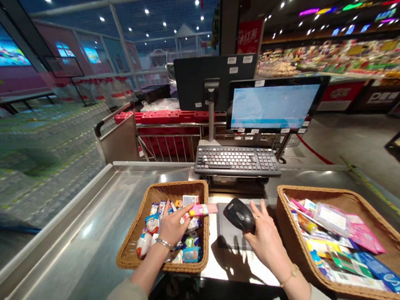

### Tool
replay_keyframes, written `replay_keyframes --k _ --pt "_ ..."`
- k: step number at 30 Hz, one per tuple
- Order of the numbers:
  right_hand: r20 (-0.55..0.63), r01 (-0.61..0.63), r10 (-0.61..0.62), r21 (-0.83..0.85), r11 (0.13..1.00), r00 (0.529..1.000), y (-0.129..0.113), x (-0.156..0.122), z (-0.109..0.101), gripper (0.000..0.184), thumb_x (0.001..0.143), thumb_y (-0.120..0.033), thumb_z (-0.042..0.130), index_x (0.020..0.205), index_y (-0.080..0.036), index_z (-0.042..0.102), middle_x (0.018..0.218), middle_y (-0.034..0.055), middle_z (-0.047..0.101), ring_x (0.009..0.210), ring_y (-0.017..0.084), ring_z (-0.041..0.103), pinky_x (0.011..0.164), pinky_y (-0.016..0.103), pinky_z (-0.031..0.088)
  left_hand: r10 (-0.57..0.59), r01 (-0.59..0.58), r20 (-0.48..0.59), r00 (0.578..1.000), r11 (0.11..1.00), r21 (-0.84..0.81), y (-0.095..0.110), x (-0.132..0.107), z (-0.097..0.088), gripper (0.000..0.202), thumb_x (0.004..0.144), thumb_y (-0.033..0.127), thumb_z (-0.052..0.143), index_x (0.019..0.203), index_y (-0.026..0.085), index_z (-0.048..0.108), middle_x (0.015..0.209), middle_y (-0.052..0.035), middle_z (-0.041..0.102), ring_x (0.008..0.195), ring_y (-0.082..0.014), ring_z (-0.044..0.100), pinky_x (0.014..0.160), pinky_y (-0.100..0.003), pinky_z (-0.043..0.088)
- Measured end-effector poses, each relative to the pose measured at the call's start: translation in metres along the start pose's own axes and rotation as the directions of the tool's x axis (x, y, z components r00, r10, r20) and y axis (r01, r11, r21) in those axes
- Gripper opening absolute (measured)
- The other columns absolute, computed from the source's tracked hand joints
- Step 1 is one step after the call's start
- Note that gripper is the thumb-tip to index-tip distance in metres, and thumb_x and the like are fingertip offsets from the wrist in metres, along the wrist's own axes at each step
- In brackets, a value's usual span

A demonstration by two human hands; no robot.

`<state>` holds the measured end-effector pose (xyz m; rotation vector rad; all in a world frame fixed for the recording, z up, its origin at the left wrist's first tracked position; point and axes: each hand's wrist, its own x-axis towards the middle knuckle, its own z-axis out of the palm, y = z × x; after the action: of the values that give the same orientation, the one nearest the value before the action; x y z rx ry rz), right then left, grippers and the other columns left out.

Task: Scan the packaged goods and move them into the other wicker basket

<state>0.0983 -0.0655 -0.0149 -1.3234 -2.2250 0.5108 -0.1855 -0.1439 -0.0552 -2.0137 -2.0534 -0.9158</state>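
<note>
Pack [204, 210] is being pinched, jutting rightward beyond fingers of the left hand [173, 225] | black device [238, 215] is being held by the right hand [267, 237], outer fingers spread | pack's wrapper is best being kept uncovered

behind the black keyboard [236, 158] stand a lit screen [272, 106] and a dark monitor [192, 84] seen from the back. red crates [169, 117] sit farther behind the keyboard, stacked bottle packs [40, 150] to its far left, a blurred colourful display [332, 62] to its far right.

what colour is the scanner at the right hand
Black; the scanner shows best in the head view.
</note>
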Motion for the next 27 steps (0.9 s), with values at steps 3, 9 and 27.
replay_keyframes --k 3,9,27 --pt "-0.002 0.006 -0.006 -0.007 1.0 1.0 -0.001 0.0 0.0 0.04 0.068 -0.007 0.049 0.105 -0.013 0.064 0.144 0.0159 0.043 0.144 0.036 0.012 0.107 0.06 0.036 -0.137 0.138 0.017 0.99 0.99 -0.035 0.005 -0.002 0.005 0.038 0.08 0.041 0.066 0.117 0.034 0.063 0.107 0.0002 0.073 0.091 -0.0196 0.071 0.116 -0.056 0.02" --pt "0.004 0.003 -0.003 -0.001 1.0 1.0 0.0 -0.001 0.0 0.038 0.07 -0.009 0.048 0.105 -0.013 0.064 0.145 0.0154 0.043 0.143 0.038 0.013 0.106 0.062 0.036 -0.326 0.331 0.062 0.943 0.921 -0.206 0.009 0.0 0.012 0.033 0.08 0.044 0.066 0.111 0.033 0.068 0.112 0.0005 0.072 0.096 -0.0192 0.069 0.11 -0.048 0.038" --pt "0.006 -0.002 0.002 0.023 1.0 1.0 0.007 0.001 0.002 0.039 0.07 -0.01 0.049 0.106 -0.012 0.062 0.145 0.0169 0.042 0.144 0.036 0.012 0.107 0.061 0.034 -0.258 0.251 0.256 0.931 0.966 0.063 0.006 0.008 0.002 0.031 0.089 0.043 0.054 0.118 0.031 0.057 0.105 -0.0016 0.074 0.095 -0.0215 0.068 0.112 -0.06 0.015"
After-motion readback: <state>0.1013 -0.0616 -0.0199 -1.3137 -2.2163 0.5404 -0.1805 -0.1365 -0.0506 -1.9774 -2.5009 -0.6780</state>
